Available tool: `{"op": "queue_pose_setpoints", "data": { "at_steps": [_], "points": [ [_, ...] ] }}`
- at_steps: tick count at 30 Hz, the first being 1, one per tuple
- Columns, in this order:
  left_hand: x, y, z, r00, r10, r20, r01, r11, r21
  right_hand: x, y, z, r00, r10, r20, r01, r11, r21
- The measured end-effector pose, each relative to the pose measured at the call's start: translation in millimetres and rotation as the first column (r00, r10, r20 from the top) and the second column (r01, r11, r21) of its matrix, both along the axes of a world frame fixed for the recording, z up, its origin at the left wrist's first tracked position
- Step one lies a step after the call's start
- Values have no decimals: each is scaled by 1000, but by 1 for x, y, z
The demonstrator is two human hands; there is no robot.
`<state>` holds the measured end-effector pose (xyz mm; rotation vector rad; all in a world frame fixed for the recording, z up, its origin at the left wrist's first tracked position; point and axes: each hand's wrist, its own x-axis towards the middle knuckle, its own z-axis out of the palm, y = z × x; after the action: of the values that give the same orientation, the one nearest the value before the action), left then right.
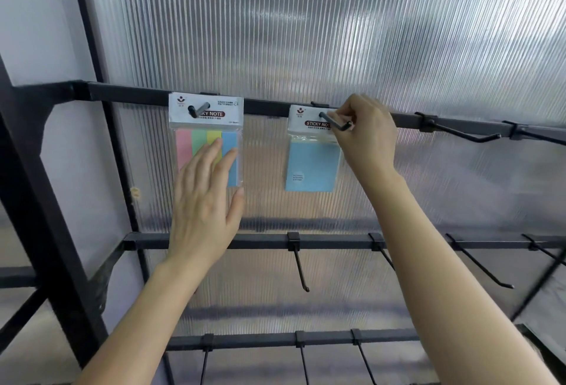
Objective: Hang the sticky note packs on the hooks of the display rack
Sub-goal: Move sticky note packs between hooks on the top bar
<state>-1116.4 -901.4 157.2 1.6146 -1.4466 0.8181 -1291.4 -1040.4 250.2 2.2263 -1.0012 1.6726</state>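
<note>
Two packs hang on the top rail [269,107] of the rack, one at each hand. The striped pack [196,139], with pink, green, yellow and blue strips under a white header, hangs from the left hook [199,107], straight above the left hand [205,200]. That hand is flat and relaxed, its fingers straight and a little spread and its thumb out to the side. Its fingertips lie over the lower half of the striped pack, though I cannot tell whether they press it or only hover in front.

The blue pack [312,167] hangs on the right hook [335,123], down and to the left of the right hand [364,136]. The hook passes through the hole in the white header, and its upturned tip pokes out in front of the fingers. The right hand is curled, with fingers and thumb pinching the right corner of that header just behind the hook's tip. The pack hangs slightly tilted, its top leaning towards the hand.

Between the two hands the rail is bare. Just right of the right hand a bare hook [459,133] sticks out from the same rail. Below both wrists runs a middle rail [260,244] with several more hooks pointing down and forward, one [299,265] between the forearms. A lower rail [251,340] crosses behind the forearms. Behind it all stands a ribbed clear panel [306,32], and a dark post [36,200] rises left of the left arm.
</note>
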Motion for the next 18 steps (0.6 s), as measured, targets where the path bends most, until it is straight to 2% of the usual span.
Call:
{"op": "queue_pose_setpoints", "data": {
  "at_steps": [2,6,13,16,18],
  "points": [
    [2,1,-1,1000,5,-1,-5,1000,0,3,-3,-5,998,-32,53,35,998,-52],
    [4,3,-7,1000,20,-9,-20,999,27,1,6,-23,988,-68,138,77,995,-60],
    [-6,15,-36,997,70,-36,-65,990,125,-3,39,-83,991,97,91,-111,982,155],
    [-10,28,-58,993,106,-52,-95,977,192,-3,53,-114,990,142,1,-138,961,241],
    [-15,40,-74,989,132,-74,-113,969,219,-2,66,-131,985,157,-70,-136,960,246]
  ]
}}
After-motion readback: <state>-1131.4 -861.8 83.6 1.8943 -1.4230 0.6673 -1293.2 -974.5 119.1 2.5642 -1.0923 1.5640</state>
